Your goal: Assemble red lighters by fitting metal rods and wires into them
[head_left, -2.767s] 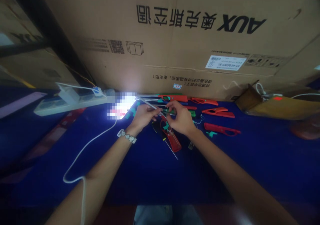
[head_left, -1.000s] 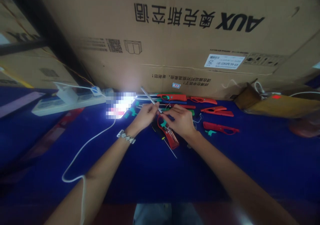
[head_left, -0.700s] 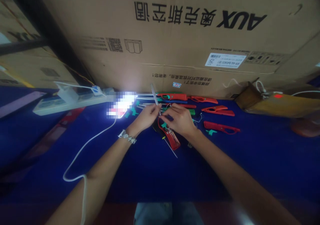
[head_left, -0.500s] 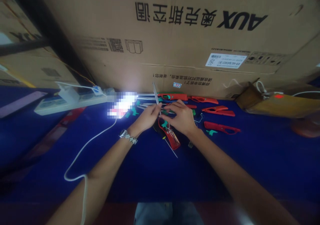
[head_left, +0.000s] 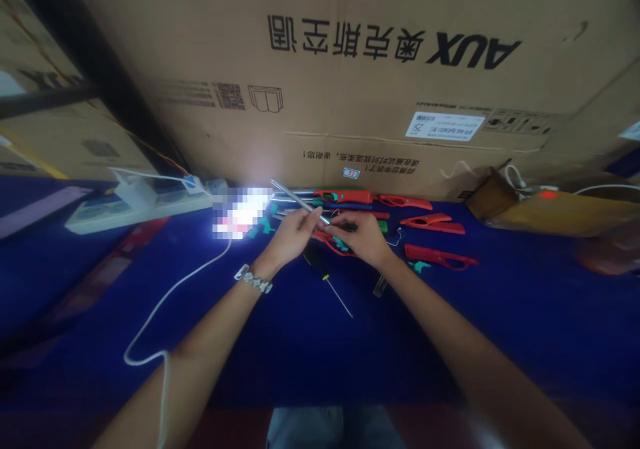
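Observation:
My left hand [head_left: 296, 234] is closed on a thin silver metal tube [head_left: 295, 196], which slants up to the left. At the tube's lower end, my right hand [head_left: 363, 234] has its fingers closed around part of a red lighter casing [head_left: 333, 241] with a green piece. Behind both hands lie red lighter casings [head_left: 345, 196] and metal tubes. A screwdriver [head_left: 337, 296] with a dark handle and yellow collar lies on the blue table surface below my hands.
More red casings [head_left: 440, 257] and a green trigger [head_left: 419, 266] lie to the right. At the left are a white power strip [head_left: 95, 214], a white cable [head_left: 173, 296] and a bright, pixelated patch. A large cardboard box [head_left: 350, 102] stands behind; a yellow box [head_left: 575, 212] is at right.
The metal tube has tilted from nearly upright to slanting left. The red casing has moved up from beside the screwdriver to my right hand, whose fingers have drawn together.

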`<state>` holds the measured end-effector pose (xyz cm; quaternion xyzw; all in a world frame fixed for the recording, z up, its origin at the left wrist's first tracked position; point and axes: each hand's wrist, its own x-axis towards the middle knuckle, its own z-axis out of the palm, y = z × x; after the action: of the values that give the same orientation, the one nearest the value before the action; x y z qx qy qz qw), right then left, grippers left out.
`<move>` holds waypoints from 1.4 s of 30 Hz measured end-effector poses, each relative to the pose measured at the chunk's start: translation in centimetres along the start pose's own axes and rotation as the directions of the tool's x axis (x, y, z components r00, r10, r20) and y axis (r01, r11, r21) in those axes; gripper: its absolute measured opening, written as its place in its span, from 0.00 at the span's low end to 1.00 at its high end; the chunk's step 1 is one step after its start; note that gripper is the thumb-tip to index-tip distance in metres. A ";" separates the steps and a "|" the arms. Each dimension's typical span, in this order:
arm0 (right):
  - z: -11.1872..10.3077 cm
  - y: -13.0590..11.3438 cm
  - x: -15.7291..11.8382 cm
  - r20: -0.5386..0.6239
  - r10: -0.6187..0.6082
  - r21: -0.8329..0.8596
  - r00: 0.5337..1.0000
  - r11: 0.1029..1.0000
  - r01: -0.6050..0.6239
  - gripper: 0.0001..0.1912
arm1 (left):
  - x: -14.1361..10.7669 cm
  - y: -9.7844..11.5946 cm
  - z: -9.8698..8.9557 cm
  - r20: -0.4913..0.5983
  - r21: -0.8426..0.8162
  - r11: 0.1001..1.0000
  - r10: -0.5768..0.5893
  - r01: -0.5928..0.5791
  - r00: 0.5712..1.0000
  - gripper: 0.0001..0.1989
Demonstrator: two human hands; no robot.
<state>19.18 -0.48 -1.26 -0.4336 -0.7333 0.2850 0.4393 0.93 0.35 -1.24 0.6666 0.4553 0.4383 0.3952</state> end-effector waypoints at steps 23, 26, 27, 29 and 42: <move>2.1 -1.6 -1.2 -0.337 -0.057 -0.108 0.940 0.994 0.021 0.06 | -1.1 3.3 0.8 -0.087 -0.398 0.889 -0.283 0.227 0.955 0.17; 2.2 -1.8 -1.2 -0.326 -0.095 -0.118 0.941 0.991 0.059 0.05 | -1.1 3.3 0.6 -0.079 -0.397 0.893 -0.262 0.210 0.962 0.16; 2.2 -1.9 -1.2 -0.317 -0.108 -0.118 0.942 0.990 0.074 0.05 | -1.1 3.3 0.5 -0.076 -0.391 0.898 -0.251 0.203 0.965 0.15; 2.2 -2.1 -1.4 -0.303 -0.135 -0.113 0.943 0.988 0.105 0.07 | -1.1 3.3 0.4 -0.062 -0.390 0.899 -0.241 0.199 0.968 0.13; -1.0 -1.1 -1.1 0.218 0.259 0.176 0.941 0.938 -0.299 0.20 | -0.7 3.4 -1.0 0.007 -0.460 0.861 -0.243 0.219 0.970 0.12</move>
<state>19.89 -1.90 -0.33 -0.4564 -0.6691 0.4595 0.3644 0.72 -1.10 2.03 0.4838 0.4261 0.4995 0.5786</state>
